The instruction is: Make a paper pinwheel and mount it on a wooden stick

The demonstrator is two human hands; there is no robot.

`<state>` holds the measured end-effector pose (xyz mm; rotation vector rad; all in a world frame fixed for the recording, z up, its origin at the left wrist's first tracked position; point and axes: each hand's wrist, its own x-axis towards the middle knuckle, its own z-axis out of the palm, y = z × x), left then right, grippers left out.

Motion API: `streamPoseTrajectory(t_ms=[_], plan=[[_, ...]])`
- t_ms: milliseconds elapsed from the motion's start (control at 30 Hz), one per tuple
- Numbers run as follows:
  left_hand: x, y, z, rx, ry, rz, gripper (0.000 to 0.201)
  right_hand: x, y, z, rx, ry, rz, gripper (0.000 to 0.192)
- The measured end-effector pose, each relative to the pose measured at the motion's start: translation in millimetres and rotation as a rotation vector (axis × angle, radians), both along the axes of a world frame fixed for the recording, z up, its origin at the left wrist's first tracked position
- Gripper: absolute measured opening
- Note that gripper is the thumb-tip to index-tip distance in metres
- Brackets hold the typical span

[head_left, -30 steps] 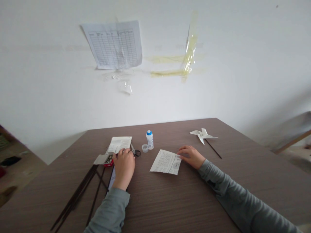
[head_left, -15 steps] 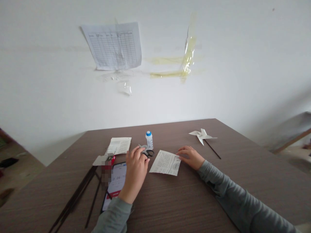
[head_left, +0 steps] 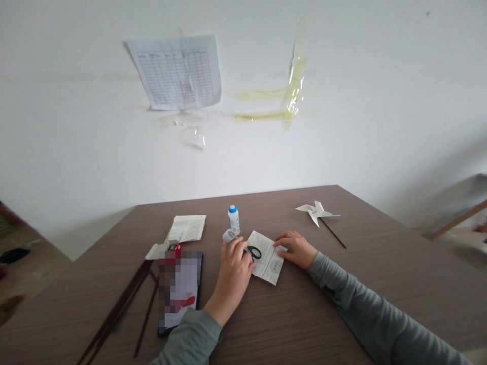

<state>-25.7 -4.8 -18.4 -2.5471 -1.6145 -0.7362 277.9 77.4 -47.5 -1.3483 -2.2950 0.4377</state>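
Note:
My left hand [head_left: 235, 266] is closed on a pair of black-handled scissors [head_left: 255, 252], whose blades are hidden by my fingers. The handle loops lie over a square of printed paper [head_left: 271, 274], and my left fingertips are at its left side. Resting on the paper's right edge is my right hand [head_left: 297, 248], fingers bent with the tips pressing on the sheet. Just beyond my left fingers sits a small whitish translucent object [head_left: 229, 234], too unclear to name. A white bottle with a blue cap [head_left: 234, 222] stands upright behind it.
A paper pinwheel on a dark stick [head_left: 319, 213] lies at the back right. On the left are stacked printed papers [head_left: 187, 228], a small red box [head_left: 178, 248], several dark sticks [head_left: 117, 301] and a phone [head_left: 182, 289]. The wall [head_left: 258, 162] rises behind the table.
My left hand has moved right, bringing the scissors from beside the paper to over it. The paper has turned slightly and shifted under my hands. The phone is now less covered.

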Motion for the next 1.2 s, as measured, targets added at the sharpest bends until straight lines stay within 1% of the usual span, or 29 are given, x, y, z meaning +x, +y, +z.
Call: streamPoseTrajectory(t_ms=[133,300,500,567,633,700,767,833,900,1000,1133,1200], plan=[[-0.3,1.9,-0.5,0.010,-0.014,0.004,0.028,-1.2,-1.3,0.7,-0.018,-0.002,0.005,0.029],[-4.2,4.2,-1.9,0.045,-0.023,0.011,0.025,-2.8,-2.3,1.8,-0.029,-0.015,-0.006,0.029],[-5.3,9.2,-14.4,0.118,-0.067,-0.064,0.022,-2.7,-1.6,-0.6,0.008,0.015,0.006,0.029],[-4.9,11.0,-18.7,0.135,-0.097,-0.083,0.022,-4.9,-2.1,-3.1,0.045,0.045,0.022,0.035],[-4.1,12.1,-20.6,0.117,-0.129,-0.079,0.022,-8.8,-4.2,-5.4,0.080,0.055,0.028,0.044],[-2.5,12.2,-19.3,0.055,-0.151,-0.056,0.023,-13.5,-7.9,-6.0,0.096,0.040,0.041,0.049],[-0.3,11.6,-14.9,-0.025,-0.165,-0.027,0.025,-17.4,-12.6,-4.2,0.084,0.012,0.099,0.049],[1.8,10.5,-9.1,-0.089,-0.173,-0.001,0.027,-20.2,-17.2,-0.5,0.072,-0.017,0.143,0.045],[3.0,9.5,-3.6,-0.126,-0.167,0.021,0.027,-22.0,-20.6,3.6,0.071,-0.043,0.149,0.040],[2.6,8.0,1.7,-0.150,-0.144,0.051,0.028,-23.4,-22.9,8.3,0.089,-0.071,0.126,0.033],[-1.9,6.6,4.4,-0.149,-0.125,0.121,0.043,-23.2,-23.5,13.1,0.124,-0.087,0.049,0.020],[-4.7,5.9,5.6,-0.149,-0.107,0.156,0.045,-22.4,-24.2,16.2,0.130,-0.094,-0.002,0.016]])
